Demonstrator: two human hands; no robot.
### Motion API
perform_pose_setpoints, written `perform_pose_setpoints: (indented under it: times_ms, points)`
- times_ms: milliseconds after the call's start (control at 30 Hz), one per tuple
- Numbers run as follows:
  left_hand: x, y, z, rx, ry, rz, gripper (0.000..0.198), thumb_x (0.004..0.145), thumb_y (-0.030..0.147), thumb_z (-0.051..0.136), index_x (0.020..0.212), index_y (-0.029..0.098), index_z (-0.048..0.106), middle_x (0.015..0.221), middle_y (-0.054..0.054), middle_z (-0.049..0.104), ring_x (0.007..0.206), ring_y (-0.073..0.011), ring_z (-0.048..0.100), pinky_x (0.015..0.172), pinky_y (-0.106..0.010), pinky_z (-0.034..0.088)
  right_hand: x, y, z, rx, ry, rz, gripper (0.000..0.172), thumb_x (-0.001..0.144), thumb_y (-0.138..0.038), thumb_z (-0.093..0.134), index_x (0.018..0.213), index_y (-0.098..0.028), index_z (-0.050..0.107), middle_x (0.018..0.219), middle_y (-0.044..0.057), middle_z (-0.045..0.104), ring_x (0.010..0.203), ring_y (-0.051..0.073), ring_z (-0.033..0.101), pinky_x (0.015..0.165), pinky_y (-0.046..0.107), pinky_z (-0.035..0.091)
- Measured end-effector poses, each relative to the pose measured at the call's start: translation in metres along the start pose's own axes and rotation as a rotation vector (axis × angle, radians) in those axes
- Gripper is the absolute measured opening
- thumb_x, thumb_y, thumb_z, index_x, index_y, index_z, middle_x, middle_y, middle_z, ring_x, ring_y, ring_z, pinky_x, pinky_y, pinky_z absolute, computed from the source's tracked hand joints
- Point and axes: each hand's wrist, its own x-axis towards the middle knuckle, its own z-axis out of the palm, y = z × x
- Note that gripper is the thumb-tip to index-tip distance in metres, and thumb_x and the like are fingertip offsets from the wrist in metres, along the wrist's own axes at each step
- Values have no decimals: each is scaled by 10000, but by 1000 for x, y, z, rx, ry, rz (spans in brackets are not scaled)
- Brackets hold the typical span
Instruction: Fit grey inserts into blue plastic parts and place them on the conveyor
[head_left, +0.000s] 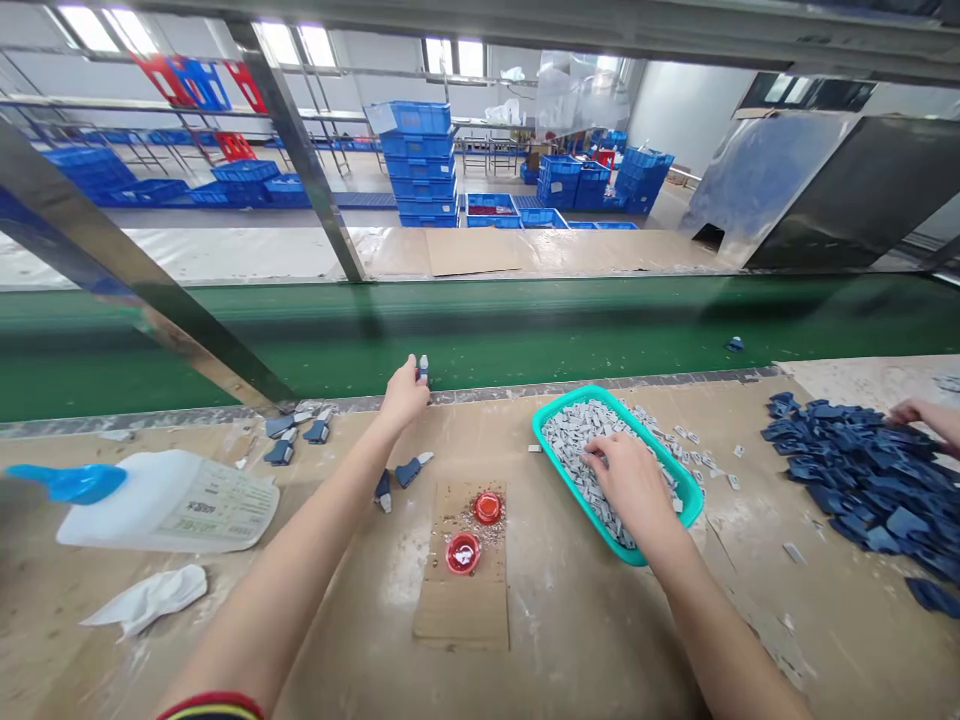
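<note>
One grey piece [424, 369] between left fingers [410, 367]; right fingers [596, 458] in tray [694, 503].

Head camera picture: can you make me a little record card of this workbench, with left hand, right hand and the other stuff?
Left hand: pinching a small blue-and-grey piece
Right hand: touching grey pieces in a teal tray
Nearby: two small red dishes on cardboard; white jug
Other person: hand beside dark blue pieces
Behind: green conveyor belt

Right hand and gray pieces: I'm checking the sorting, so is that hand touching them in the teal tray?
Touching. The head view shows the right hand with its fingertips resting on the gray pieces inside the teal tray.
</note>
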Motion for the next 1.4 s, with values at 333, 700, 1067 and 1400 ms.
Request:
perform_pose_setpoints:
  times_ms: [333, 700, 1067, 1400]
  points:
    - [32, -11, -7, 343, -9, 16, 289, 859, 363, 542, 1020, 134, 614, 1060, -98, 633, 979, -226, 584, 871, -418, 435, -15, -20, -13, 839, -19, 212, 246, 770, -431, 633, 866, -207, 673, 827, 80, 703, 757, 250, 649, 641, 350, 517]
    - [-113, -16, -38, 463, -242, 181, 202, 712, 295, 633, 875, 182, 671, 865, -124, 668, 871, -314, 592, 763, -379, 427, -43, -76, 19, 1160, -364, 175, 280, 720, -439, 689, 799, -171, 703, 754, 73, 717, 667, 200, 647, 613, 315, 524]
    - [-181, 17, -57, -206, -50, 88, 256, 813, 310, 581, 1051, 231, 632, 1065, -68, 666, 961, -228, 625, 878, -348, 476, -45, -81, 44, 1054, -309, 177, 263, 706, -426, 699, 725, -164, 699, 736, 88, 723, 704, 227, 668, 657, 323, 505]
    - [-226, 22, -19, -962, 107, -390, 397, 546, 181, 826, 895, 174, 639, 877, -47, 738, 829, -193, 691, 805, -295, 541, -46, -83, 9, 1394, -492, 279, 278, 676, -408, 752, 758, -148, 698, 701, 49, 698, 612, 129, 587, 610, 248, 472]
